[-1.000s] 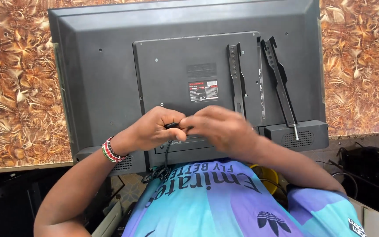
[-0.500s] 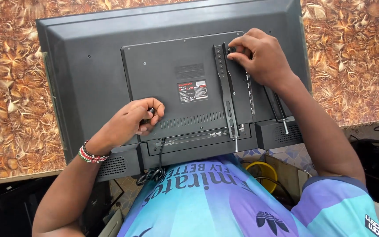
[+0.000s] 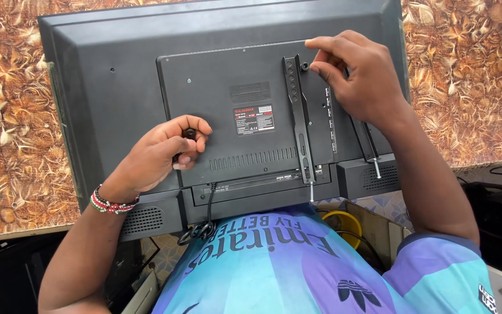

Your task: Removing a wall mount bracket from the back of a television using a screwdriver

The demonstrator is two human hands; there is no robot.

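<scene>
Your right hand [image 3: 361, 75] pinches a screw [image 3: 305, 66] at the bracket [image 3: 298, 116] top, 1 o'clock on the TV [image 3: 117, 75]; your left hand [image 3: 161, 154], fingers curled, grips a small black part [image 3: 189, 134] at 8 o'clock.

Brown leaf-patterned tabletop [image 3: 7, 116] in even light (dark floor [image 3: 7, 279] below)

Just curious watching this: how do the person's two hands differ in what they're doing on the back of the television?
The right hand reaches high, fingertips pinching a small black screw at the top of the mounting bracket. The left hand sits lower, curled around small dark parts, with a beaded bracelet at its wrist. Both rest against the television.
</scene>
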